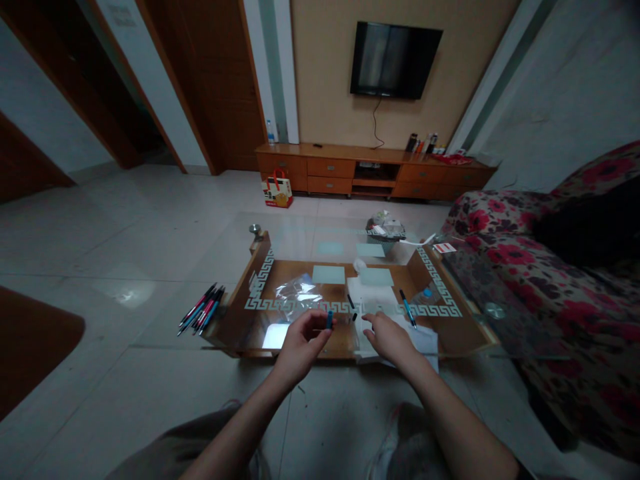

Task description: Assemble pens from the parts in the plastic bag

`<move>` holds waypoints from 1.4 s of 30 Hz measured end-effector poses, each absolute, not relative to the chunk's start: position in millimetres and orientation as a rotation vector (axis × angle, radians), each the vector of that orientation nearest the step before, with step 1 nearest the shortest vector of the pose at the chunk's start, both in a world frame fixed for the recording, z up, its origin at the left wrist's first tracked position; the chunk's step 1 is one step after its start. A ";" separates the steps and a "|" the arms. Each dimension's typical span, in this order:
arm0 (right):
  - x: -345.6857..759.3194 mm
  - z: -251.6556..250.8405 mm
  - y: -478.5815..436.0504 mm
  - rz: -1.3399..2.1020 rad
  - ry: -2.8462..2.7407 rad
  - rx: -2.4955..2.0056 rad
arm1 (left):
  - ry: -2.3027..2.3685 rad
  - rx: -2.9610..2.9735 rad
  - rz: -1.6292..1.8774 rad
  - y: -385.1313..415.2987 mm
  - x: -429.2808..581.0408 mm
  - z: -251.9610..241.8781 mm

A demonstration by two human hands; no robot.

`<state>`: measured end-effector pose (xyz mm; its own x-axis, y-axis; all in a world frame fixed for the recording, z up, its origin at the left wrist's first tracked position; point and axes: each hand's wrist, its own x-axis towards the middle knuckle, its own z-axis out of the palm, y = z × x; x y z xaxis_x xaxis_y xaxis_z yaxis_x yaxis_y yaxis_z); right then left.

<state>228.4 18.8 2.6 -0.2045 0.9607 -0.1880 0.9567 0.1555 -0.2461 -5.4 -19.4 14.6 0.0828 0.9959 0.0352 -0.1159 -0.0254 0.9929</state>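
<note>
In the head view my left hand (304,339) is closed, thumb and fingers pinching a short blue pen barrel (329,319) held upright over the glass table. My right hand (389,336) hovers to its right with the index finger stretched out and holds nothing that I can see. Just left of that fingertip are a thin black pen part (351,301) and a smaller black piece (355,317). A blue and black pen (408,309) lies beyond my right hand. At the table's left side rests a pile of several blue, red and black pens (203,309).
A clear plastic bag (297,293) and white papers (373,291) appear at the glass table (165,313). Toward its far side stands a basket of odds and ends (386,228), with a card (444,247) nearby. The flowered sofa (500,233) borders the right.
</note>
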 end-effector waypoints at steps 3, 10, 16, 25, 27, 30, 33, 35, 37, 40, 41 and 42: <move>228.4 1.7 18.0 0.518 -2.415 -1.972 | 1.046 1.180 1.215 -19.8 -4.7 17.2; 227.8 1.6 19.5 0.465 -2.371 -1.991 | 1.054 1.173 1.206 -20.9 -4.2 20.0; 226.8 -0.4 19.1 0.489 -2.409 -2.033 | 1.052 1.197 1.189 -20.0 -6.1 15.6; 228.9 -1.8 20.0 0.372 -2.351 -2.088 | 1.062 1.216 1.171 -20.1 -6.3 12.7; 227.8 -2.1 20.5 0.382 -2.330 -2.161 | 1.050 1.233 1.187 -19.5 -6.2 12.4; 224.9 -3.4 21.7 0.407 -2.301 -2.237 | 1.045 1.239 1.189 -19.0 -5.8 12.5; 222.6 -4.6 22.0 0.413 -2.278 -2.276 | 1.049 1.241 1.183 -19.5 -5.5 12.9; 222.1 -5.3 21.6 0.423 -2.249 -2.314 | 1.053 1.237 1.175 -19.9 -5.5 13.1; 222.3 -5.8 21.2 0.444 -2.212 -2.364 | 1.052 1.228 1.171 -20.2 -5.5 13.3; 222.7 -6.6 21.3 0.472 -2.174 -2.415 | 1.055 1.218 1.176 -20.6 -5.3 14.3; 222.8 -6.8 21.6 0.475 -2.170 -2.424 | 1.057 1.217 1.174 -20.8 -5.2 14.9; 222.7 -7.1 21.9 0.477 -2.166 -2.432 | 1.058 1.215 1.171 -21.0 -5.1 15.5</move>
